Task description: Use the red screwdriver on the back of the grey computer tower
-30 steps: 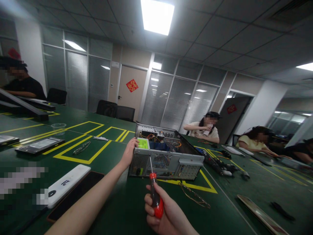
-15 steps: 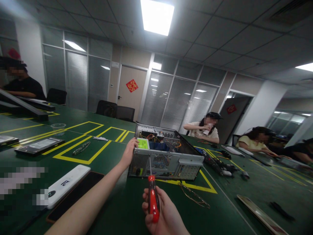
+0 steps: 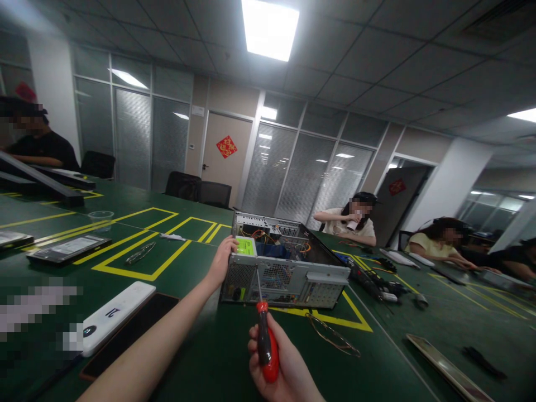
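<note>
An opened computer case (image 3: 305, 277) lies on its side on the green table, its rear panel facing me. Inside, at the left corner, sits a power supply (image 3: 246, 246) with a bright green label, among cables and boards. My left hand (image 3: 221, 261) grips the case's left corner beside this unit, fingers curled over the edge and partly hidden. In my right hand (image 3: 276, 357) is a red and black screwdriver (image 3: 268, 346), held by its handle. Its thin shaft points up and away, with the tip at the rear panel near the power supply; exact contact is too small to tell.
Left of my arm lie a white power bank (image 3: 119, 318), a dark phone (image 3: 129, 335), a hard drive (image 3: 69, 247) and a plastic cup (image 3: 100, 219). Eyeglasses (image 3: 333, 335) rest before the case. A cordless drill (image 3: 377, 282) and another phone (image 3: 448, 365) are rightward. Several people sit around.
The screwdriver handle has turned in my right hand, showing more of its black side, and leans slightly further right at its lower end. My left hand stays on the case corner.
</note>
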Motion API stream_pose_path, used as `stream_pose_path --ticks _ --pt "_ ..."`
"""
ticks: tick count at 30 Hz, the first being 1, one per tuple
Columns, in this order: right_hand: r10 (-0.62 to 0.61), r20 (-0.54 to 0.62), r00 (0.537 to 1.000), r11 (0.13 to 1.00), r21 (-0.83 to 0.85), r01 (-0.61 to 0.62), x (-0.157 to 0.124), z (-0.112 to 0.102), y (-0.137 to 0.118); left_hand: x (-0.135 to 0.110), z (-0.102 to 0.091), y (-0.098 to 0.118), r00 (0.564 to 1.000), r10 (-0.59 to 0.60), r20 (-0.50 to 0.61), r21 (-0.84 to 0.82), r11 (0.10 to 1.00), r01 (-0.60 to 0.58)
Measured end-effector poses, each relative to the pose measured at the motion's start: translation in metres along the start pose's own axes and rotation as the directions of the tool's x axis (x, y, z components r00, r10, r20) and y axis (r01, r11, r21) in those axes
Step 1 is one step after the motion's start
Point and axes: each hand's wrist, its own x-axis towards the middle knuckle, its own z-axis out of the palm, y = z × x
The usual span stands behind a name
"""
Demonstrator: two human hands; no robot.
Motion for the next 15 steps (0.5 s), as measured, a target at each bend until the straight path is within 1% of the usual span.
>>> stream_pose_path --ticks 3,6,13,15 --pt "0.005 -0.001 1.000 1.000 -0.006 -0.005 0.000 0.001 0.001 0.000 0.000 -0.002 1.000 -0.004 -0.002 -0.001 1.000 0.004" --pt "0.019 0.030 0.999 1.000 -0.008 -0.019 0.000 0.000 0.000 0.000 0.000 -0.003 1.000 -0.008 -0.001 -0.006 1.000 0.008" --pt "0.038 0.179 0.983 0.974 0.213 -0.076 -0.009 -0.001 -0.013 -0.001 0.001 -0.002 1.000 -0.008 -0.008 -0.008 1.000 0.008" --pt "0.042 0.192 0.980 0.967 0.238 -0.089 -0.012 0.001 -0.015 -0.001 0.001 -0.002 1.000 -0.003 -0.012 -0.008 1.000 0.003"
